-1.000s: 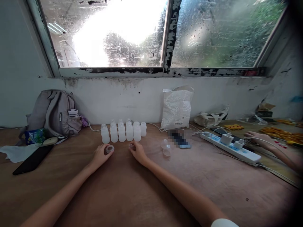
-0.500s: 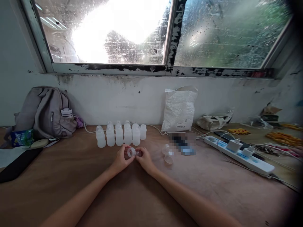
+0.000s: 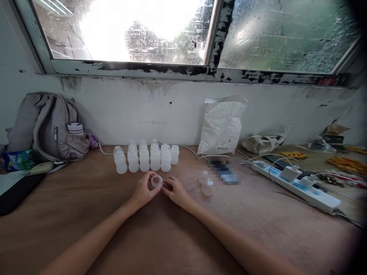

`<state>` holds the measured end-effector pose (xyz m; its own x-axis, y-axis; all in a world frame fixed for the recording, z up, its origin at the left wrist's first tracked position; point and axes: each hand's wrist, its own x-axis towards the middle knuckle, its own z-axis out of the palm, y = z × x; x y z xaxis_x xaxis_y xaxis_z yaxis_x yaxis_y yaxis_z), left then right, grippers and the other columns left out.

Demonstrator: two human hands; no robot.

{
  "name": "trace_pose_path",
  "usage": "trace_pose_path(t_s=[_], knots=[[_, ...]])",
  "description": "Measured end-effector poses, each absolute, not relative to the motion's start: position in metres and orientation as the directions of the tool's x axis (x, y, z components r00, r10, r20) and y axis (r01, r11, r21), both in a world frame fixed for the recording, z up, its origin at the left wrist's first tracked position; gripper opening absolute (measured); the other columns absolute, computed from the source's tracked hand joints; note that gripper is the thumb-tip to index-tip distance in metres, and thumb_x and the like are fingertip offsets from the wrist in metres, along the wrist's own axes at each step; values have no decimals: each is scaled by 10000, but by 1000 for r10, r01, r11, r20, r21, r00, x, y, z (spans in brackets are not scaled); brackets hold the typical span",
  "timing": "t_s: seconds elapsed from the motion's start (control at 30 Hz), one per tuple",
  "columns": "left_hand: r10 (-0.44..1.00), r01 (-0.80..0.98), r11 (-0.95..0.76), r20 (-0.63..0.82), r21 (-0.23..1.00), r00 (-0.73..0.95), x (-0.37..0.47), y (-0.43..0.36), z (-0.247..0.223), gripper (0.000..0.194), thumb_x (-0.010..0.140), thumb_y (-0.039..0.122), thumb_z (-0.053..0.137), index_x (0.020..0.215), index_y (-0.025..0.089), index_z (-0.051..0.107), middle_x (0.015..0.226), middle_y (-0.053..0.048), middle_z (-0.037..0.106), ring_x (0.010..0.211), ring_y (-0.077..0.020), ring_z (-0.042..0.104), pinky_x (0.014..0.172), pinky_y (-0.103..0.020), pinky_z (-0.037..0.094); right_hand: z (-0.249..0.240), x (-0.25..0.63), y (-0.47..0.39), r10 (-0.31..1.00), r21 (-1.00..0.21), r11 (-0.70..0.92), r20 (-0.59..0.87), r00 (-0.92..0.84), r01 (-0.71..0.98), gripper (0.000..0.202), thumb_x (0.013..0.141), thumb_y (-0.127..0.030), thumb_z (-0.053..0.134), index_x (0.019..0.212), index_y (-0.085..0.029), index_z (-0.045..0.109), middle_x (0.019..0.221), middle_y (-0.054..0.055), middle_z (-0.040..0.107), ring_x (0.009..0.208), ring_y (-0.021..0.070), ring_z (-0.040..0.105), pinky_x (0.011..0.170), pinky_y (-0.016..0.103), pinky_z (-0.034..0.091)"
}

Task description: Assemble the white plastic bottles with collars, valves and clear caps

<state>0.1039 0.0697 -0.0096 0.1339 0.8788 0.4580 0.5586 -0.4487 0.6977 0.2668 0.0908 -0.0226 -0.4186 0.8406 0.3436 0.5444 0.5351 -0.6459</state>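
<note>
My left hand [image 3: 145, 189] is closed around a clear plastic bottle collar [image 3: 156, 180], its round opening facing me. Close against it, my right hand [image 3: 175, 190] pinches a small translucent piece [image 3: 164, 185], mostly hidden by the fingers, so its kind is unclear. Both hands are just above the table, in front of a row of several frosted white baby bottles [image 3: 145, 158]. Most of these have clear caps on top; the rightmost bottle [image 3: 174, 154] is shorter and looks uncapped. Right of my hands lie a clear domed part [image 3: 203, 177] and a clear cup-like cap [image 3: 207, 190].
A white plastic bag [image 3: 220, 126] leans on the wall behind a pixelated dark item [image 3: 225, 172]. A power strip [image 3: 298, 189] with chargers and cables lies at the right. The grey backpack [image 3: 47, 126] and a black flat case [image 3: 20, 194] are on the left.
The view has tilted down slightly. The collar in my left hand now faces me with its opening turned a little more upward, and both hands remain close together.
</note>
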Motion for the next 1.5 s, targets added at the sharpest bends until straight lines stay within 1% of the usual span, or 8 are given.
trace_pose_path(t_s=[0.17, 0.37, 0.5, 0.7, 0.9, 1.1, 1.37, 1.5], knots=[[843, 676, -452, 526, 582, 111, 88, 77, -12, 238, 696, 315, 537, 888, 183, 487, 870, -43, 556, 810, -173, 527, 742, -301, 420, 9, 286, 95, 829, -562, 555, 312, -464, 614, 444, 632, -398, 651, 1027, -204, 591, 982, 90, 566, 930, 228, 494, 802, 350, 382], [895, 842, -361, 404, 401, 192, 81, 81, -20, 254, 668, 345, 554, 881, 207, 535, 881, -44, 581, 861, -236, 506, 757, -369, 372, 104, 280, 159, 841, -530, 489, 497, -213, 693, 228, 763, -316, 497, 856, -155, 629, 811, 59, 623, 733, 152, 541, 686, 266, 396], [871, 830, -394, 449, 394, 200, 82, 75, -18, 406, 688, 398, 542, 1048, 219, 484, 1019, -63, 554, 956, -258, 482, 805, -398, 349, 133, 253, 208, 943, -329, 255, 294, -158, 909, 209, 703, -346, 562, 787, -174, 646, 860, 84, 619, 914, 237, 502, 792, 376, 342], [785, 755, -489, 598, 437, 162, 81, 75, -12, 279, 739, 303, 500, 997, 199, 508, 986, -67, 562, 947, -228, 501, 829, -372, 360, 125, 228, 227, 969, -285, 188, 211, -129, 940, 40, 606, -171, 653, 618, -145, 626, 728, 102, 612, 868, 263, 522, 777, 424, 331], [717, 752, -465, 697, 467, 11, 83, 75, -1, 213, 757, 278, 479, 951, 191, 493, 929, -64, 558, 894, -221, 514, 818, -371, 376, 158, 247, 211, 896, -279, 288, 415, -155, 916, 135, 741, -249, 522, 741, -175, 635, 817, 69, 618, 856, 208, 525, 792, 379, 330], [675, 680, -512, 736, 525, -61, 96, 57, 28, 333, 748, 313, 516, 1047, 195, 431, 1022, -80, 509, 978, -221, 479, 860, -360, 363, 193, 275, 157, 597, -318, 636, 781, -186, 703, 175, 763, -280, 500, 792, -137, 597, 779, 44, 608, 668, 116, 531, 656, 263, 406], [893, 219, -449, 441, 866, 87, 132, 27, 30, 499, 697, 411, 582, 1115, 186, 430, 1012, -74, 559, 888, -198, 539, 719, -284, 436, 160, 284, 80, 680, -621, 691, 388, -622, 369, 240, 744, -382, 520, 762, -155, 597, 691, 12, 611, 625, 109, 562, 571, 221, 444], [924, 192, -369, 337, 910, 181, 139, 22, 12, 351, 688, 394, 586, 952, 169, 532, 828, -31, 589, 752, -169, 538, 650, -254, 430, 138, 310, 94, 781, -574, 583, 200, -592, 575, 278, 778, -405, 468, 868, -181, 607, 799, 36, 632, 711, 140, 576, 595, 233, 440]])
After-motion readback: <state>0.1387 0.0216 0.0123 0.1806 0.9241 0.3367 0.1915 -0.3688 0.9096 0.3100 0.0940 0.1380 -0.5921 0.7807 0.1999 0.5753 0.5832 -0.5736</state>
